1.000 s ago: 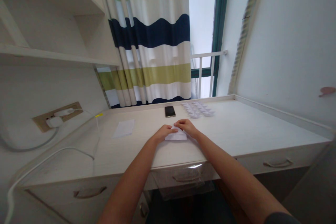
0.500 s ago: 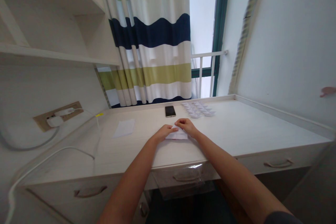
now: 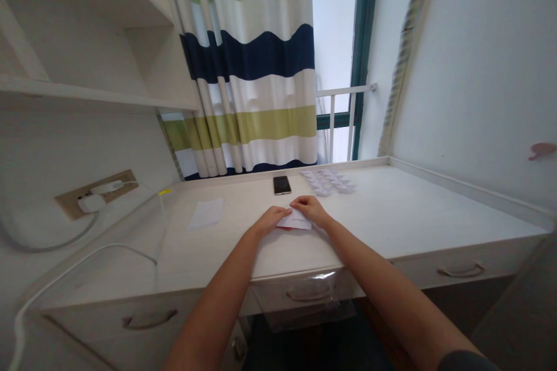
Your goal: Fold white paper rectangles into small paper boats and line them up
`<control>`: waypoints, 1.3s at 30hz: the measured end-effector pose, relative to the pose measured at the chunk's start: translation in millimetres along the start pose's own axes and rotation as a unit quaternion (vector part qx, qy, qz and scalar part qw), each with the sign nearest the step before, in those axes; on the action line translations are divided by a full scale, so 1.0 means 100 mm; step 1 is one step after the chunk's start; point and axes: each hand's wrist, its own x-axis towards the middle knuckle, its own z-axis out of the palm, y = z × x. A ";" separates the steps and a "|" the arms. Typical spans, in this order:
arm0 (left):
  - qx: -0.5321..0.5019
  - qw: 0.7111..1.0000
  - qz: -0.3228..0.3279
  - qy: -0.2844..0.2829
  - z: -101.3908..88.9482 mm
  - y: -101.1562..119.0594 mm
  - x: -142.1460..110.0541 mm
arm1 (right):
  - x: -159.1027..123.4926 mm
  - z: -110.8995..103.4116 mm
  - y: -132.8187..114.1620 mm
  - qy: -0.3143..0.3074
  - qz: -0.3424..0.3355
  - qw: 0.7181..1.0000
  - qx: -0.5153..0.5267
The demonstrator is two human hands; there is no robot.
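A small sheet of folded white paper (image 3: 300, 222) is between my hands, low over the middle of the desk, with a bit of red showing under its near left edge. My left hand (image 3: 273, 219) is closed on the paper's left side, thumb on top. At the paper's top edge, my right hand (image 3: 308, 207) pinches it between thumb and fingertips. Several folded white paper pieces (image 3: 328, 181) lie in rows beyond my right hand. A flat stack of white paper (image 3: 206, 213) rests to the left.
A black phone (image 3: 282, 185) lies on the white desk (image 3: 413, 208) beyond my hands. White cables and chargers (image 3: 92, 202) plug into the left wall. A shelf (image 3: 96, 93) overhangs the left side, and a striped curtain (image 3: 270, 93) hangs behind. Clear plastic (image 3: 304, 313) hangs at the front drawer.
The paper's near edge has tilted slightly, and more red shows beneath it. The left thumb has shifted a little toward the right hand's fingertips. Both hands keep hold of the paper.
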 end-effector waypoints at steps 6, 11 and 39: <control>-0.003 1.000 0.005 -0.012 0.00 0.00 0.00 | -0.01 0.01 -0.03 0.010 -0.004 1.000 -0.009; -0.029 1.000 0.000 -0.005 0.01 0.05 -0.04 | -0.01 -0.02 -0.05 0.024 0.018 0.999 0.013; 0.131 0.989 0.052 0.054 -0.04 0.01 -0.01 | -0.01 -0.01 -0.01 -0.011 -0.012 0.999 -0.030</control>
